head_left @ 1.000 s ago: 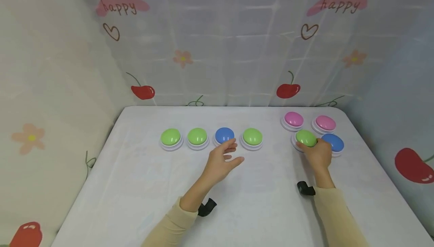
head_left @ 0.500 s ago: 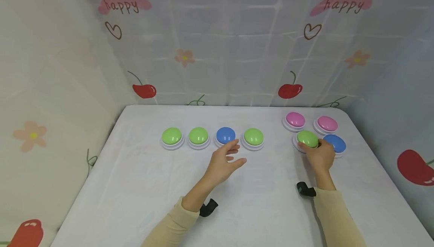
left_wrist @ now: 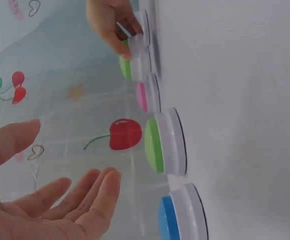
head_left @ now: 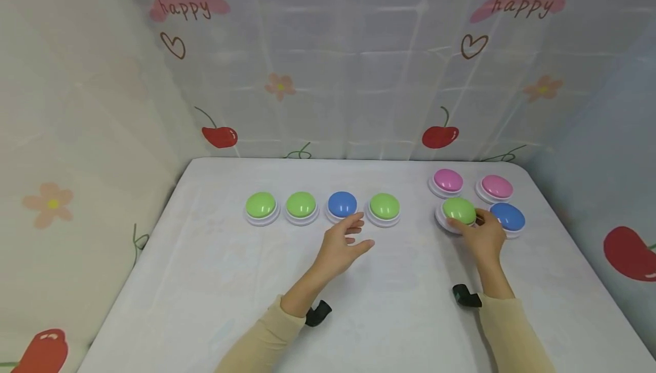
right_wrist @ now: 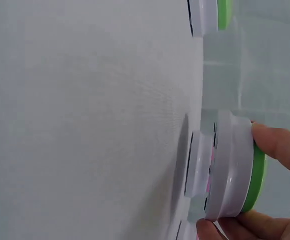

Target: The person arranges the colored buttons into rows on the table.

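My right hand (head_left: pixel 486 241) pinches a green-topped push button (head_left: pixel 459 211) by its sides, thumb on the left. In the right wrist view its white base (right_wrist: pixel 229 167) is raised off the table, with a shadow beneath. Close by on the right sits a blue button (head_left: pixel 507 217); two pink buttons, one left (head_left: pixel 448 180) and one right (head_left: pixel 497 186), lie behind. My left hand (head_left: pixel 339 248) hovers with loosely extended fingers, holding nothing, just in front of another blue button (head_left: pixel 342 204). That one stands in a row with three green buttons, the rightmost (head_left: pixel 384 206) beside it.
The row's two other green buttons, leftmost (head_left: pixel 260 205) and second (head_left: pixel 300 205), stand to the left. Everything lies on a white-covered table (head_left: pixel 205 282). Printed curtains (head_left: pixel 338 77) hang behind and at both sides of it.
My right hand has lifted the green button from the table and shifted it slightly left, away from the blue one. The left hand has stayed nearly still.
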The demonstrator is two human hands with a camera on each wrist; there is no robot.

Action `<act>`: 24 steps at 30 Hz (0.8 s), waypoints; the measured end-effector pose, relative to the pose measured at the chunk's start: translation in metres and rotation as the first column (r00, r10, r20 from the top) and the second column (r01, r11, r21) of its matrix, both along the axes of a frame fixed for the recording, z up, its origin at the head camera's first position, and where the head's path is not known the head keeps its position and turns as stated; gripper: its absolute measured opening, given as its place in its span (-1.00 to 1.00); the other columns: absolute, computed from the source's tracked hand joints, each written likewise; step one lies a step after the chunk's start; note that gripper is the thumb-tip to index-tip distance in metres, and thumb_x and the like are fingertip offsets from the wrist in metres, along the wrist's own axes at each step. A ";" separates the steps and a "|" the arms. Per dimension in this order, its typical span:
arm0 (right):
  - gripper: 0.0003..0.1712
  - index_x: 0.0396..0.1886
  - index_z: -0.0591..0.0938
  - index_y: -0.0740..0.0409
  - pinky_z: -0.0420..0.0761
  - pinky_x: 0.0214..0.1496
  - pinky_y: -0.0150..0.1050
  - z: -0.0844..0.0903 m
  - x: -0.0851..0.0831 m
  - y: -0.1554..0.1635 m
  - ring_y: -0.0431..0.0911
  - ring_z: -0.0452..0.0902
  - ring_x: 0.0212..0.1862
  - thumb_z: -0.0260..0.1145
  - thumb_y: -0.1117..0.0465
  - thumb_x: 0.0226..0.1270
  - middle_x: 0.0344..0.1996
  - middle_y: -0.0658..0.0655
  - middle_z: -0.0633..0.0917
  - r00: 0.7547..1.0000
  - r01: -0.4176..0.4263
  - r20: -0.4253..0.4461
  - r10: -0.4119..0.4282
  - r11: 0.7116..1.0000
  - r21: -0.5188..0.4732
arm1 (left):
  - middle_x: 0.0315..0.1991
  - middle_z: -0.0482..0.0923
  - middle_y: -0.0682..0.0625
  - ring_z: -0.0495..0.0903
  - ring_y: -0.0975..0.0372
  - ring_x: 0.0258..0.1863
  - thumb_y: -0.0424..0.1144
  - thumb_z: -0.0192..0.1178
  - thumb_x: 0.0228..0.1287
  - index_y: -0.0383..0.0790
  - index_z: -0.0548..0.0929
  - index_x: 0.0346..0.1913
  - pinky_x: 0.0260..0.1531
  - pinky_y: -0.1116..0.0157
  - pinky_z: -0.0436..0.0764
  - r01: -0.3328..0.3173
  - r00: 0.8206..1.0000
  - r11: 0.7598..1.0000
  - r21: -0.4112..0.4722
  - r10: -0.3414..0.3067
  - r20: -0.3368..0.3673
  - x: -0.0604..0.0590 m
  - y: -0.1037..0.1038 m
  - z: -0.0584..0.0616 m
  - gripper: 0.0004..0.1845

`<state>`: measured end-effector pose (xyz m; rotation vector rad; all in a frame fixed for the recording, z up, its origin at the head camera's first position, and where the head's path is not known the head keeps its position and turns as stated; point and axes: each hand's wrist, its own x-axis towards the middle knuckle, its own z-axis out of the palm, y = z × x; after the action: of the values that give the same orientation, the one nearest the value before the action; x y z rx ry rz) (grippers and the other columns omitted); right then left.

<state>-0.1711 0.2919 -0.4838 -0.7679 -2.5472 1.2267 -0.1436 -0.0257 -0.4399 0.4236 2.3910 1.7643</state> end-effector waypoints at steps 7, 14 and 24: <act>-0.13 0.37 0.35 0.36 0.49 0.29 0.10 0.017 0.029 -0.021 0.26 0.40 0.29 0.50 0.08 0.15 0.27 0.43 0.47 0.979 -0.194 -0.054 0.195 0.981 0.026 | 0.24 0.52 -0.12 0.52 0.03 0.18 -0.31 0.37 0.18 -0.27 0.45 0.33 0.16 0.09 0.58 0.010 0.999 1.000 0.011 -0.009 -0.033 0.001 0.006 -0.010 -0.37; -0.14 0.31 0.41 0.35 0.48 0.23 -0.03 0.031 0.057 -0.058 0.21 0.43 0.27 0.56 0.13 0.05 0.22 0.36 0.52 0.908 -0.395 -0.123 0.400 0.917 0.062 | 0.25 0.50 -0.15 0.53 0.00 0.18 -0.31 0.43 0.10 -0.27 0.46 0.32 0.11 0.14 0.61 0.037 0.997 0.999 -0.008 -0.038 -0.069 0.003 0.009 -0.017 -0.32; -0.19 0.21 0.50 0.28 0.62 0.15 -0.04 0.029 0.069 -0.111 0.15 0.52 0.18 0.62 0.29 -0.11 0.13 0.24 0.59 0.782 -0.589 -0.206 0.589 0.805 0.066 | 0.27 0.48 -0.09 0.53 0.06 0.18 -0.24 0.48 0.05 -0.20 0.43 0.36 0.09 0.16 0.64 0.121 0.990 0.989 -0.088 -0.127 -0.062 0.011 -0.012 -0.021 -0.24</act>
<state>-0.1026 0.1813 -0.4549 0.2083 -2.6737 1.3744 -0.1330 -0.0372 -0.4609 0.6160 2.4156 1.6162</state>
